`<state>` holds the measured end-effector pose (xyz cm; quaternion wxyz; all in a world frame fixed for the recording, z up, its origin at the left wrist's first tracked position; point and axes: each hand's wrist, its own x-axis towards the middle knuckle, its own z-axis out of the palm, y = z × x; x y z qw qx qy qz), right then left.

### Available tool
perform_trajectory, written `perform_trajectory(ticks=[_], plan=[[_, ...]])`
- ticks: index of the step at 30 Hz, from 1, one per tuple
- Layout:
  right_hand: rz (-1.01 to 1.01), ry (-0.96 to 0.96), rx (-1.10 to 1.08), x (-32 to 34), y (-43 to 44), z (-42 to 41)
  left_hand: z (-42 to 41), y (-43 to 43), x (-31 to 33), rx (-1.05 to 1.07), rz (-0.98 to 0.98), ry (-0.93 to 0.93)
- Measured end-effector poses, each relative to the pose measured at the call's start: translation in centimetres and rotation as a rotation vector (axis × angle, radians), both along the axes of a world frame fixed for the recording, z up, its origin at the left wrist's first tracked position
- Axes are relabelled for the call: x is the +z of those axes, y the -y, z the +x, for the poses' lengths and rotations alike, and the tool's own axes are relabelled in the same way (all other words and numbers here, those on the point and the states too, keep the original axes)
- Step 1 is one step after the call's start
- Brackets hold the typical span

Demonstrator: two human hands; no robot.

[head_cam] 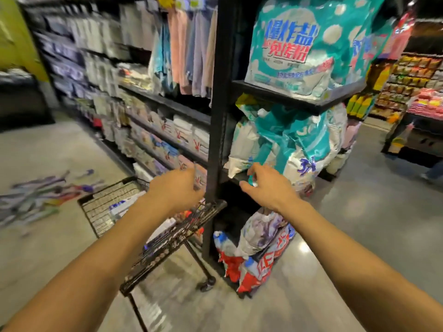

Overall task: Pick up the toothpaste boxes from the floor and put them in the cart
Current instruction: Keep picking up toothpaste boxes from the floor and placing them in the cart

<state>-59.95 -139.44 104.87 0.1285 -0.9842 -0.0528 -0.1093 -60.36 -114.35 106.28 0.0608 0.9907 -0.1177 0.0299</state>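
Observation:
Several toothpaste boxes [36, 197] lie scattered on the floor at the left, blurred by motion. A black wire cart [100, 207] stands in front of me, and a white and blue box [119, 207] lies in it with a few others. My left hand [176, 189] hovers over the cart's far right corner, back toward me. Its fingers bend downward and nothing sticks out of it. My right hand [266, 185] is raised by the black shelf post [217, 121]; its fingers are loosely curled and hold nothing.
A tall black shelf unit with teal detergent bags [294, 140] stands right behind the cart. Red and white bags [254, 255] sit at its foot. Towel shelves [167, 130] run along the left aisle. Open grey floor [359, 212] lies to the right.

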Motion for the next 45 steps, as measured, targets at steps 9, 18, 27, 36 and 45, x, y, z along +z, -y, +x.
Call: perform_trajectory(ticks=[9,18,27,36,45], plan=[[-0.056,-0.086,0.417,-6.6,-4.3,13.0,2.7,-3.5,-6.6,0.416,0.027,-0.048],[-0.104,-0.321,0.685,-16.3,-4.4,19.5,1.6,-0.3,-14.8,0.746,-0.009,-0.161],[-0.307,-0.421,0.678,-26.7,-3.7,22.4,0.5,-0.7,-25.9,0.882,0.036,-0.435],[-0.315,-0.476,0.689,-30.7,-7.5,23.0,1.6,-3.8,-32.3,0.94,-0.05,-0.316],[-0.319,-0.409,0.679,-31.2,-12.4,25.4,4.5,-10.8,-34.7,0.878,0.014,-0.266]])
